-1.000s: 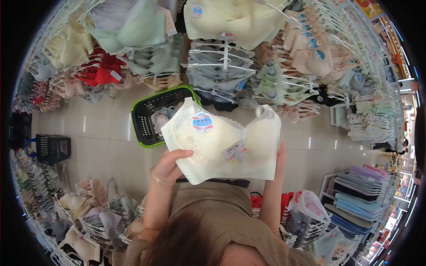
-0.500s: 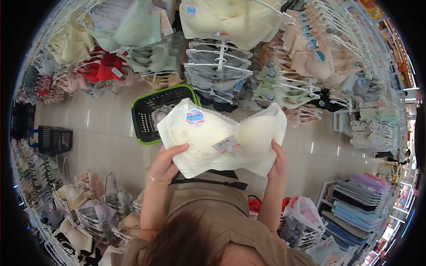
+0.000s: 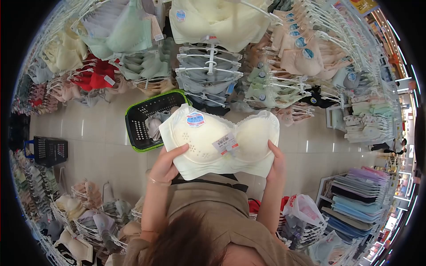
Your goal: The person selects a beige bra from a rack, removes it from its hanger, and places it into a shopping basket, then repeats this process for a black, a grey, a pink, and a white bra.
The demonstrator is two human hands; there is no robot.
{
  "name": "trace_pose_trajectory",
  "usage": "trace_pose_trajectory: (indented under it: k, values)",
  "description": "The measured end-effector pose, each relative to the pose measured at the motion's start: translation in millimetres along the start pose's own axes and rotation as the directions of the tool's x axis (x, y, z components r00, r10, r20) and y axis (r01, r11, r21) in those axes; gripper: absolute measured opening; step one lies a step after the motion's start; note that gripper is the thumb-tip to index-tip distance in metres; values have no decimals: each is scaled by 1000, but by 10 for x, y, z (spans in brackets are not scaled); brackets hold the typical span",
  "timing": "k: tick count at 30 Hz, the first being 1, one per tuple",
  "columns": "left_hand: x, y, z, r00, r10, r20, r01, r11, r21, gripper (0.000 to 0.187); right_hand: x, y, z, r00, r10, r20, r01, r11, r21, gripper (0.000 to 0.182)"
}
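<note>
A pale cream bra [image 3: 208, 146] is stretched out between my two hands, cups facing up. It has lace along the top edge and small punched flower patterns on the left cup. A round blue, white and red sticker [image 3: 195, 119] is on the left cup, and a price tag [image 3: 225, 143] with a barcode hangs near the middle. My left hand [image 3: 167, 165] grips the left side band, thumb on top. My right hand [image 3: 276, 162] pinches the right side of the bra, thumb in front. The fingers behind the fabric are hidden.
On the floor ahead is a black basket with a green rim [image 3: 128, 133], holding some greyish fabric. Another dark basket [image 3: 51, 150] stands at far left. Racks of hanging bras [image 3: 208, 73] line the front, and folded garments [image 3: 357, 204] are stacked at right.
The view has shifted slightly, so the racks and baskets sit a little further left. The bra's right side has drawn in slightly toward the left, and both hands keep hold of it.
</note>
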State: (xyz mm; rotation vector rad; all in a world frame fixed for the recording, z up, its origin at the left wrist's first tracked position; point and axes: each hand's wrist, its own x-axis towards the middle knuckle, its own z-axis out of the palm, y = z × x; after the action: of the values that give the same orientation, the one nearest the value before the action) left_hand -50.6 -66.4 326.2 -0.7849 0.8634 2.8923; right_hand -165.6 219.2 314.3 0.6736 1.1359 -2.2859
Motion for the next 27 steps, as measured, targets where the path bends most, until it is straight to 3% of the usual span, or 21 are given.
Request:
trace_pose_trajectory:
  k: [6, 11, 15, 17, 19, 21, 23, 24, 26, 27]
  values:
    - [182, 96, -92, 1000, -1, 9, 1, 1000, 2, 56, 134, -8, 80, 998, 3, 56, -5, 999, 38, 45]
    - [156, 293, -60, 1000, -26, 2, 26, 999, -47, 54, 141, 51, 281, 1000, -31, -3, 31, 998, 62, 46]
    - [219, 357, -209, 1000, 21, 18, -23, 993, 114, 56, 72, 4, 499, 995, -98, -6, 98, 994, 53, 48]
    - [288, 353, -327, 997, 32, 66, -43, 982, 181, 58, -21, -4, 654, 968, -249, 25, 250, 966, -60, 46]
    - [264, 345, -417, 999, -44, -2, 42, 932, 359, 65, -123, 37, 801, 955, -290, 58, 295, 948, -119, 45]
    - [256, 346, -459, 996, -74, 41, 50, 909, 413, 67, -194, 101, 870, 941, -322, 102, 336, 926, -174, 44]
    - [274, 312, -460, 979, -173, 106, 126, 926, 356, 66, -267, 153, 940, 926, -196, 323, 333, 828, -450, 34]
    - [269, 307, -429, 973, -196, 119, 141, 920, 364, 68, -307, 152, 1007, 924, -193, 330, 334, 826, -454, 34]
    - [289, 234, -414, 968, -178, 179, 126, 955, 270, 70, -468, 177, 1307, 889, 168, 427, 339, 387, -857, 34]
    - [309, 200, -430, 958, -161, 238, 120, 977, 177, 73, -444, 277, 1338, 722, 164, 672, 613, 299, -731, 41]
